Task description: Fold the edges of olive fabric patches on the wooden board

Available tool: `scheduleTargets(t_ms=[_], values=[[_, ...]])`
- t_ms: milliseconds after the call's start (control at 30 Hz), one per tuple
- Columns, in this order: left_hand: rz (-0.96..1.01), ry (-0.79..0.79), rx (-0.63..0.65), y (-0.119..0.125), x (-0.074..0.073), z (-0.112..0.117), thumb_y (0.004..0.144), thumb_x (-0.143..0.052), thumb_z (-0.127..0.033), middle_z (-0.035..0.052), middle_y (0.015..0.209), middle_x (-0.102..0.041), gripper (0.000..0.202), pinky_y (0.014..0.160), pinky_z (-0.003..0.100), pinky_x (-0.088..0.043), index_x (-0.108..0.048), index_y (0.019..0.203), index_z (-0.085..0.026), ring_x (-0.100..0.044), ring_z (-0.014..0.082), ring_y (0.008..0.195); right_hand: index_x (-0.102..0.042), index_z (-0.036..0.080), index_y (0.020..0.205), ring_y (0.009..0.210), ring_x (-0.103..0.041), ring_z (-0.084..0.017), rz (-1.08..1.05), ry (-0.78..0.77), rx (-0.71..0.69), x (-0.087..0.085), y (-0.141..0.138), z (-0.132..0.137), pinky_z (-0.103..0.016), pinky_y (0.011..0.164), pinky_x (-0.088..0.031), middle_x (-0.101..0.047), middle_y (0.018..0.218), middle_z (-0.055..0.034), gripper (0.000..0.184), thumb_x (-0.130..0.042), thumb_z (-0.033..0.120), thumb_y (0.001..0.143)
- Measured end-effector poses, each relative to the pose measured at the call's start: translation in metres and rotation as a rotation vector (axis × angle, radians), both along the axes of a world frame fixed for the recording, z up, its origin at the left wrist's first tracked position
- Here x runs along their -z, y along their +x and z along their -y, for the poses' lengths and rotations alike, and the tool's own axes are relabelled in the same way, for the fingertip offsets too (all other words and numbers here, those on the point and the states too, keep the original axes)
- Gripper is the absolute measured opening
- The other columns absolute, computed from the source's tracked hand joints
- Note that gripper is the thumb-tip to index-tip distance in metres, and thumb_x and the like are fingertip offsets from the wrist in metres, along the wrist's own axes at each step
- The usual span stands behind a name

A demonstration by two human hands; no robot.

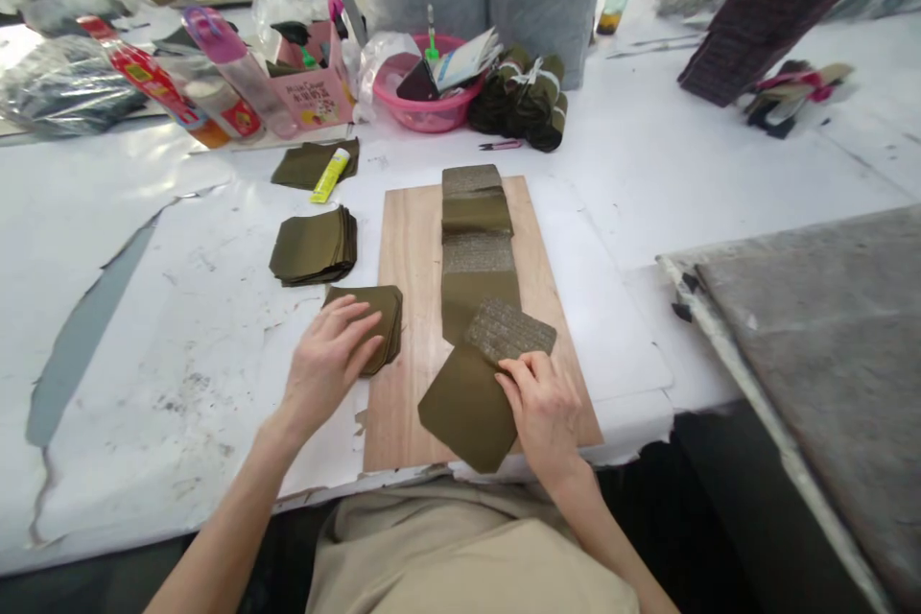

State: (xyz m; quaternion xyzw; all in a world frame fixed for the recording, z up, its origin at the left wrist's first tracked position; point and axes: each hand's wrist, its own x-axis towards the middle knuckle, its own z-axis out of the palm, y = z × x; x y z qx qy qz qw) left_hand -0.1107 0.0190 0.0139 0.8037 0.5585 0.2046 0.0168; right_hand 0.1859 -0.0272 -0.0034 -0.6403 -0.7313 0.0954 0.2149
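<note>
My left hand (pixel 332 357) lies flat, fingers spread, on a small stack of olive-green fabric pieces (pixel 385 318) at the left edge of a wooden board (pixel 412 307). My right hand (pixel 541 408) presses down, fingers together, on a tilted olive piece (pixel 467 403) with a grey textured end (pixel 509 329) at the board's near end. Above that piece, a row of overlapping olive and grey textured pieces (pixel 476 245) runs up the board. Another stack of olive pieces (pixel 315 247) sits to the left of the board.
A yellow glue tube (pixel 329 176) lies on an olive piece at the back left. Behind stand a pink basin (pixel 426 106), a pink box (pixel 315 86), bottles, rolled dark bundles (pixel 525 101) and grey bags. A grey padded surface (pixel 827 355) is at the right.
</note>
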Motion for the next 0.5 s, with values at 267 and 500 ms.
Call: scheduleTargets(t_ms=[267, 500], values=[[0.016, -0.138, 0.385, 0.101, 0.002, -0.001, 0.097, -0.048, -0.025, 0.0090, 0.120, -0.057, 0.029, 0.103, 0.041, -0.045, -0.059, 0.123, -0.022, -0.046, 0.0234, 0.123, -0.067, 0.024, 0.088, 0.084, -0.049, -0.020, -0.003, 0.049, 0.027, -0.002, -0.005, 0.002, -0.033, 0.074, -0.038, -0.058, 0.090, -0.0048, 0.012, -0.056, 0.026, 0.093], [-0.056, -0.240, 0.419, 0.110, 0.003, -0.018, 0.090, -0.059, -0.038, 0.0086, 0.120, -0.052, 0.034, 0.103, 0.048, -0.042, -0.060, 0.122, -0.026, -0.043, 0.0273, 0.122, -0.068, 0.025, 0.086, 0.094, -0.052, -0.019, -0.023, 0.142, -0.016, 0.000, -0.002, 0.006, -0.033, 0.084, -0.039, -0.063, 0.098, -0.0043, 0.017, -0.053, 0.021, 0.094]])
